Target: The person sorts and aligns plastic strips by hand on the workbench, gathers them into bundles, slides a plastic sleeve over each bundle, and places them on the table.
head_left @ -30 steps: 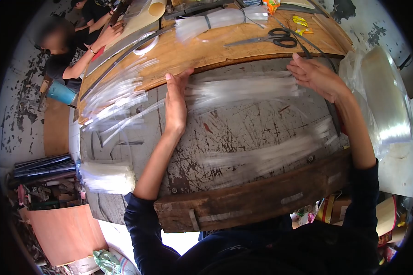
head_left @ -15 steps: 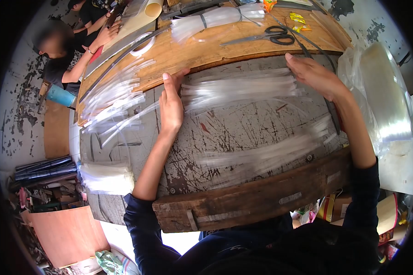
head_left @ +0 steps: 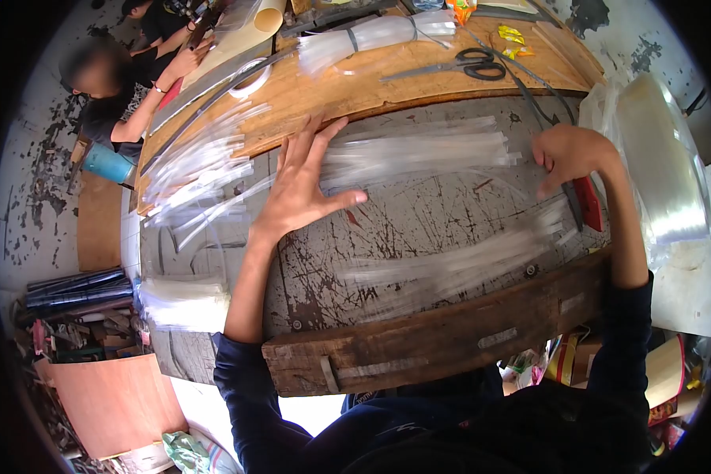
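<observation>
My left hand [head_left: 300,182] is open, fingers spread, over the left end of a bundle of clear plastic strips [head_left: 419,156] on the scratched grey board [head_left: 419,213]. Off the bundle's right end, my right hand [head_left: 575,152] has loosely bent fingers, with thumb and fingers apart and nothing visible between them. Just below it lies a red-handled object [head_left: 587,204] beside a dark strip; its kind is unclear. A second group of clear strips [head_left: 466,257] lies nearer to me, loosely fanned.
Loose strips [head_left: 197,162] and a short bundle [head_left: 183,304] lie left. Behind are black-handled scissors [head_left: 482,65], a tied bundle [head_left: 375,38] and a tape roll [head_left: 251,79]. A wooden beam [head_left: 442,336] runs along the front edge. Two people sit at the far left.
My left hand has turned from edge-on to palm down, its fingers spreading over the bundle's end. My right hand has moved down and right, away from the other end, its fingers bending.
</observation>
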Available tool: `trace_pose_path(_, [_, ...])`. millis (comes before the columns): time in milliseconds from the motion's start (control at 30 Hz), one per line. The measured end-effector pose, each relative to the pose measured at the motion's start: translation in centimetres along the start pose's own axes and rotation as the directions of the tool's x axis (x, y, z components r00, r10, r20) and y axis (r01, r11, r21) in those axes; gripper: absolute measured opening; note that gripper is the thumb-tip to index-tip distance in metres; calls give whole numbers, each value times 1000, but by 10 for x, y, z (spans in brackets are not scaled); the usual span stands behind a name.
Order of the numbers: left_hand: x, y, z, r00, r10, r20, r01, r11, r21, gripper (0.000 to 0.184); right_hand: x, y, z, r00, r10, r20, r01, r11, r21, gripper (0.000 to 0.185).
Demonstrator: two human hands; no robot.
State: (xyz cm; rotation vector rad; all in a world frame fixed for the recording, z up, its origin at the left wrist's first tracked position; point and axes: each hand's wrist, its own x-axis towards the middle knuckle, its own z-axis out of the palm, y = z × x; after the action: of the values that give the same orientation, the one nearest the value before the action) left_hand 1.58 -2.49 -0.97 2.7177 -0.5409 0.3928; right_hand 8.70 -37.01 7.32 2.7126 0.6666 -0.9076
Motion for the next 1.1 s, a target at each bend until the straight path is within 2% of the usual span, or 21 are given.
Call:
trace_pose_path(33, [0,-2,0,998,-16,64,19,998,-54,100,4,0,4,1000,-1,0,1,1000,1,37])
trace_pose_path(133, [1,-1,0,994,-59,97,64,997,-49,90,14,-5,14,993,-92,-74,88,995,-55,28])
trace_pose_path(167, [1,-3,0,994,-58,97,63,997,-48,90,16,-10,12,999,-30,-44,37,985,166,24])
trace_pose_path(200, [1,-6,1,993,-50,109,66,987,-145,85,17,-13,9,1000,25,-1,-22,926,378,19])
trace_pose_path(233, [1,-8,3,992,-41,119,69,968,-242,80,20,-11,11,1000,25,-2,-22,926,377,19])
trace_pose_path(267, [1,-9,5,992,-42,117,70,968,-242,80,25,-8,14,996,-24,-89,64,876,478,16])
trace_pose_path(300, [0,-9,7,997,22,71,-7,979,-203,76,28,-6,17,982,-63,-179,155,811,564,12])
trace_pose_path(333, [0,-10,8,996,88,27,-83,984,-160,72,30,-6,19,982,-63,-180,156,812,563,12])
trace_pose_path(400, [-1,-11,9,997,59,51,-50,983,-175,73,31,-5,22,965,-102,-242,255,590,766,9])
trace_pose_path(567, [-5,3,-1,997,-20,76,37,973,-228,79,21,21,11,957,-35,-287,257,556,790,12])
trace_pose_path(633, [-8,9,-1,993,-116,38,122,940,-319,84,21,19,10,956,-6,-292,245,560,791,14])
trace_pose_path(700, [-8,7,2,990,-139,30,141,922,-361,85,18,11,14,978,-5,-211,182,523,833,15])
trace_pose_path(767, [-7,10,3,986,-165,27,161,899,-407,86,14,5,21,967,21,-256,203,550,810,14])
trace_pose_path(833, [-4,19,-5,958,-232,169,284,847,-449,85,19,0,26,953,38,-300,225,571,789,14])
trace_pose_path(867, [-4,19,-4,958,-231,171,284,849,-446,85,24,-1,29,950,16,-311,244,582,775,14])
trace_pose_path(933, [-5,17,1,976,-178,124,208,928,-309,84,28,-4,30,946,-7,-323,264,593,761,14])
trace_pose_path(1033, [-3,19,3,978,-164,128,196,931,-306,82,29,-10,29,945,11,-326,270,537,799,11])
trace_pose_path(1100, [-3,16,4,976,-161,146,199,930,-309,82,26,-9,31,940,79,-332,266,440,858,9])
